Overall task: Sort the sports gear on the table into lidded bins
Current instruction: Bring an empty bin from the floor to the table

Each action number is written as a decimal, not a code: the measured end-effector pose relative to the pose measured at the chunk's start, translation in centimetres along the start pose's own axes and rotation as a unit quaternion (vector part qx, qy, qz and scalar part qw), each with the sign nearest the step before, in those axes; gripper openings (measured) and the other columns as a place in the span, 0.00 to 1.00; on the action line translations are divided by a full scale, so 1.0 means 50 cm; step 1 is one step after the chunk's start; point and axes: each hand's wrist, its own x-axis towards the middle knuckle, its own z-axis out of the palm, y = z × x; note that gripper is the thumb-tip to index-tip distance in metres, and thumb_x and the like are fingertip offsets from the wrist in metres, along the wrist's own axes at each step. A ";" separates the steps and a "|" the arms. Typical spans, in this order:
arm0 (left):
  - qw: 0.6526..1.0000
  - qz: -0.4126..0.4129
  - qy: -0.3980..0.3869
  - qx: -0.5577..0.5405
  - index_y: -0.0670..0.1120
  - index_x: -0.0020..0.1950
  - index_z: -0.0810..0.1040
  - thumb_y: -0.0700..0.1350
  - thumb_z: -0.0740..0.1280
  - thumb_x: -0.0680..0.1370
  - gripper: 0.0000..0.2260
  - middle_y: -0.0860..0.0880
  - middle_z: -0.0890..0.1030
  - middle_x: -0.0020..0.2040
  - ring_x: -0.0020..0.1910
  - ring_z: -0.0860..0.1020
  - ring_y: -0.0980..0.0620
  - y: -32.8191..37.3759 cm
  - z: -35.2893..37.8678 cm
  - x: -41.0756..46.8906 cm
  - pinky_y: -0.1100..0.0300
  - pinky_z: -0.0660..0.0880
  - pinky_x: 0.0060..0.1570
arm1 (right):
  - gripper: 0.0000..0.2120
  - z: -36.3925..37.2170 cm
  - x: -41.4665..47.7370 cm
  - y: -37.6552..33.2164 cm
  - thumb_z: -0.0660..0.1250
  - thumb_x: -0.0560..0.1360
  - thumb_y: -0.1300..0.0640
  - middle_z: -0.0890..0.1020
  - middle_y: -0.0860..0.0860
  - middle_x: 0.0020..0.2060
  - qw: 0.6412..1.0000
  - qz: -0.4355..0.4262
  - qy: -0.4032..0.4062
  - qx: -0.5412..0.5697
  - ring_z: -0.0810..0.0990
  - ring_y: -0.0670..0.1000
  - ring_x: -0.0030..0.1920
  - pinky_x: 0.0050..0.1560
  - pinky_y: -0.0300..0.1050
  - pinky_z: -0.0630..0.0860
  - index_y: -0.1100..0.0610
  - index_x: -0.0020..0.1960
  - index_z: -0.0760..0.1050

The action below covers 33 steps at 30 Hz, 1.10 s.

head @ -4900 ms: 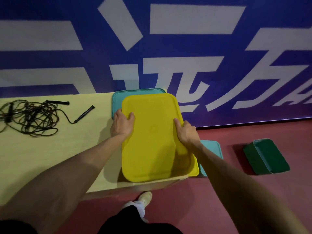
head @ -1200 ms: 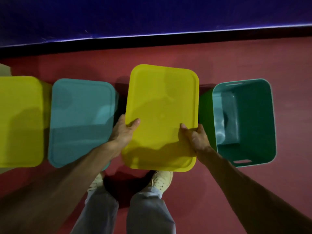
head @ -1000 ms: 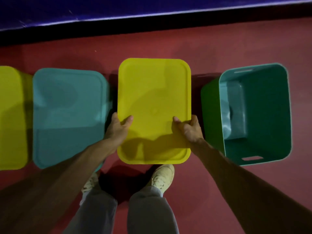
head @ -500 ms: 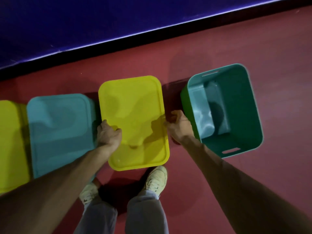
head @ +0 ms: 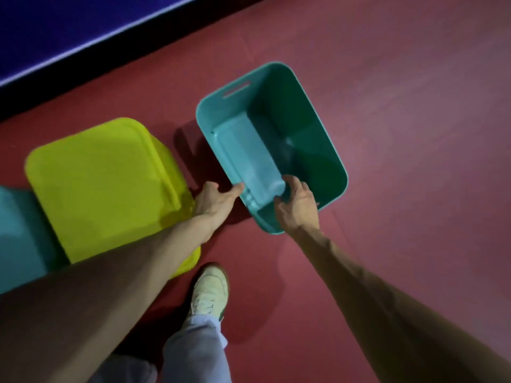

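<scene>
Red floor (head: 401, 134): yellow bin (head: 102, 189) just lidded, green bin (head: 312, 120) next, right grip (head: 297, 207) curled over its rim, left grip (head: 214, 201) hard to tell

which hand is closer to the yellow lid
Left. The left hand is just right of the yellow lid; the right hand grips the green bin's near rim, farther away.

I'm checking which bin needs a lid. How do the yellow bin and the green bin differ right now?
The yellow bin has its lid on, while the green bin has no lid and stands open. The right hand grips the green bin's near rim and the left hand touches its side; neither hand holds the yellow bin. Both bins stand on the red floor, side by side with a gap between them.
</scene>
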 end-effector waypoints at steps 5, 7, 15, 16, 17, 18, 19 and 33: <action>0.998 -0.024 -0.022 -0.053 0.45 0.64 0.72 0.47 0.61 0.79 0.15 0.41 0.78 0.59 0.50 0.81 0.39 -0.017 0.097 0.027 0.49 0.80 0.40 | 0.24 0.002 -0.017 0.095 0.63 0.74 0.61 0.80 0.53 0.60 0.997 0.051 -0.032 0.052 0.78 0.57 0.59 0.57 0.43 0.72 0.47 0.69 0.70; 0.997 -0.027 -0.001 -0.074 0.44 0.64 0.73 0.42 0.57 0.80 0.13 0.41 0.79 0.58 0.49 0.81 0.39 -0.015 0.116 0.024 0.47 0.81 0.40 | 0.24 -0.001 -0.019 0.104 0.62 0.74 0.61 0.81 0.51 0.60 0.996 0.046 -0.030 0.075 0.79 0.54 0.58 0.57 0.42 0.73 0.46 0.68 0.71; 0.995 0.007 -0.015 -0.095 0.41 0.62 0.76 0.42 0.58 0.81 0.12 0.42 0.81 0.56 0.47 0.83 0.41 0.058 0.063 -0.083 0.46 0.82 0.42 | 0.26 -0.106 -0.032 0.027 0.64 0.70 0.63 0.79 0.55 0.62 0.988 0.001 0.095 0.119 0.75 0.57 0.64 0.66 0.51 0.70 0.56 0.69 0.71; 0.996 0.016 -0.015 -0.086 0.41 0.61 0.76 0.41 0.58 0.81 0.12 0.42 0.81 0.56 0.46 0.83 0.42 0.073 0.040 -0.101 0.46 0.82 0.42 | 0.27 -0.130 -0.036 0.010 0.65 0.70 0.62 0.78 0.56 0.62 0.988 -0.001 0.109 0.111 0.74 0.58 0.64 0.67 0.52 0.69 0.57 0.69 0.70; 0.997 0.030 -0.011 -0.077 0.42 0.61 0.76 0.41 0.58 0.81 0.12 0.42 0.81 0.56 0.46 0.83 0.42 0.088 0.016 -0.117 0.47 0.82 0.41 | 0.28 -0.154 -0.040 -0.006 0.66 0.70 0.61 0.77 0.57 0.63 0.987 0.002 0.124 0.102 0.73 0.59 0.65 0.68 0.53 0.68 0.58 0.70 0.69; 0.997 0.042 -0.008 -0.068 0.43 0.61 0.77 0.41 0.58 0.80 0.13 0.43 0.81 0.56 0.46 0.83 0.43 0.107 -0.012 -0.137 0.48 0.82 0.41 | 0.29 -0.186 -0.044 -0.026 0.67 0.70 0.60 0.76 0.57 0.64 0.986 0.006 0.141 0.091 0.72 0.60 0.65 0.68 0.53 0.67 0.59 0.70 0.68; 0.997 0.052 -0.006 -0.062 0.43 0.62 0.77 0.41 0.58 0.80 0.13 0.43 0.81 0.56 0.47 0.83 0.42 0.125 -0.040 -0.156 0.48 0.82 0.40 | 0.29 -0.218 -0.050 -0.045 0.68 0.71 0.59 0.74 0.57 0.65 0.985 0.013 0.156 0.073 0.71 0.60 0.65 0.68 0.53 0.66 0.60 0.71 0.66; 0.990 0.130 0.036 0.037 0.37 0.56 0.77 0.37 0.59 0.79 0.10 0.39 0.82 0.50 0.46 0.82 0.43 0.202 -0.540 -0.433 0.49 0.82 0.41 | 0.25 -0.403 -0.207 -0.413 0.60 0.73 0.66 0.80 0.61 0.57 0.991 -0.053 0.071 0.098 0.79 0.63 0.55 0.52 0.50 0.75 0.55 0.70 0.67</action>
